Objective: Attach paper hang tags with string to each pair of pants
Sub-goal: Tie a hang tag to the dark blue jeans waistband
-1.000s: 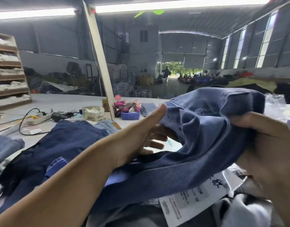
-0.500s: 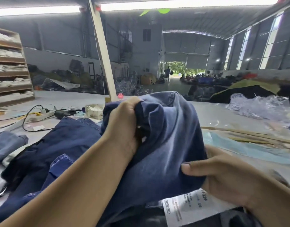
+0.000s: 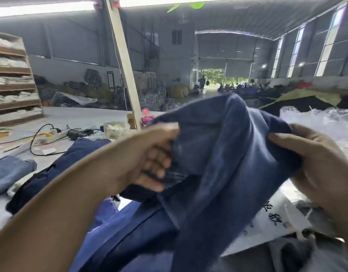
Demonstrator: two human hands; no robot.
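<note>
Gripping blue pants lifted above the table: left hand with fingers curled into the cloth, right hand pinching a fold. Half hidden beneath, white printed paper, blurred, unreadable. Farther off, small box holding pale items, indistinct; shelves stacked with pale bundles.

Two bare forearms, no sleeves in view; hands: left, right, ungloved, nails short
</note>
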